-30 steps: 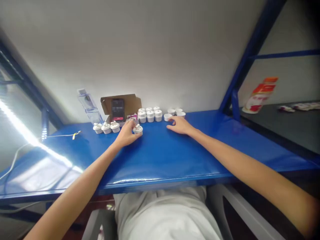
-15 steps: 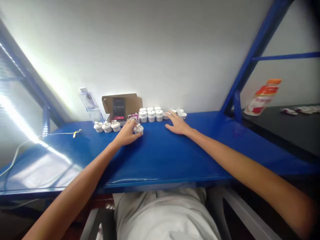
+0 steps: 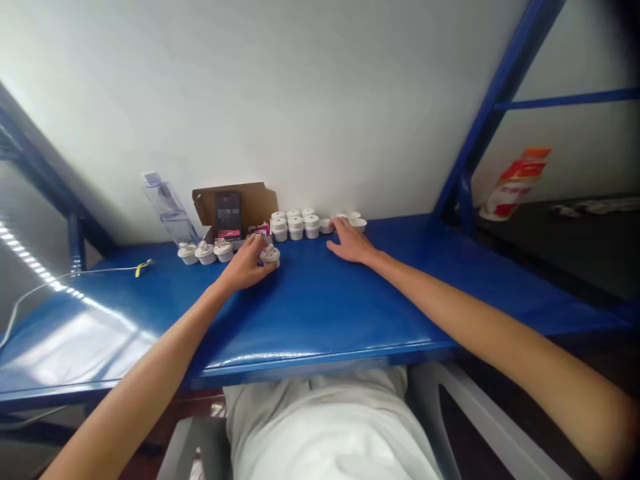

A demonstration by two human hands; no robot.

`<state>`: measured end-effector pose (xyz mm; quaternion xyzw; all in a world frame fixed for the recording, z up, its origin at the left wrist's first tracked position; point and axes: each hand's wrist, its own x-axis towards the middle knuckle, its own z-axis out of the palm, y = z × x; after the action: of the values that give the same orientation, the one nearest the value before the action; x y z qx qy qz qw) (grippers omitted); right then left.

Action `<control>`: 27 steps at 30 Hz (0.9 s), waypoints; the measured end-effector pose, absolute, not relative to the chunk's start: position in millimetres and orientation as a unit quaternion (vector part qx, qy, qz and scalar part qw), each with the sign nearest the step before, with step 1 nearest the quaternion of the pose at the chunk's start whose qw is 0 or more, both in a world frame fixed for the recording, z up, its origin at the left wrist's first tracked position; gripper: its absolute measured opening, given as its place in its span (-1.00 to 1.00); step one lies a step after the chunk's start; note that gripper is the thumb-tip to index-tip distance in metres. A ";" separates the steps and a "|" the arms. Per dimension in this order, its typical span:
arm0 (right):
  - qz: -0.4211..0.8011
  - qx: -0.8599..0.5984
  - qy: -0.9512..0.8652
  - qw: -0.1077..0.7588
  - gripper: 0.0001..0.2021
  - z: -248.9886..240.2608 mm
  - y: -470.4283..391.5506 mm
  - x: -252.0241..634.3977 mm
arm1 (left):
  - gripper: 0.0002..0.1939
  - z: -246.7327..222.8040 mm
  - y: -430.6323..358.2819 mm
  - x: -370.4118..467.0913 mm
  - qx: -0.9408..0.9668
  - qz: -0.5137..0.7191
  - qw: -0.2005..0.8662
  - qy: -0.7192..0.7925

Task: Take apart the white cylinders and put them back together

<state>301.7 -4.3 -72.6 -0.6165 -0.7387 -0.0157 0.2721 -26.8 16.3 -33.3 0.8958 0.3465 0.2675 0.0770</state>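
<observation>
My left hand (image 3: 245,264) has its thumb and fingers around a white round cup-like piece (image 3: 271,256) with an uneven top, low over the blue table (image 3: 310,307). Several similar pieces (image 3: 205,253) stand in a row left of this hand, and the hand partly hides the row's right end. At the back, my right hand (image 3: 351,243) rests by some small white cups (image 3: 358,225), thumb apart and fingers reaching over them. Its fingers partly cover the cups, and I see nothing gripped in it. Between the hands stand stacked white lidded pieces (image 3: 296,228).
An opened cardboard box (image 3: 257,200) with a dark phone-like screen (image 3: 228,215) leans at the back. Beside it stands a clear bottle (image 3: 173,210). A white cable (image 3: 95,271) crosses the left side. To the right are a blue frame (image 3: 483,127) and a red-and-white bottle (image 3: 515,187).
The view has shifted slightly, moving the whole scene left in the picture. My left hand stays around the same white piece. My right hand's fingers are a little more bent over the cups.
</observation>
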 end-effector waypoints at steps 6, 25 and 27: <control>0.024 -0.632 -0.750 0.195 -0.26 -76.0 -2.4 300.3 | -0.73 -33.1 16.7 -27.9 0.898 0.267 0.085 0.340; -0.043 -0.579 -0.768 0.270 -0.27 -68.0 5.9 292.9 | -0.71 -27.0 23.4 -50.9 0.829 0.238 -0.047 0.503; -0.043 -0.564 -0.782 0.263 -0.27 -63.9 9.6 286.1 | -0.69 -27.6 27.8 -58.2 0.814 0.245 -0.062 0.523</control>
<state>286.1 9.6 -63.9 -0.5636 -0.7820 -0.0430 0.2628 -58.2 27.8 -27.6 0.8143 0.5227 0.2446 -0.0622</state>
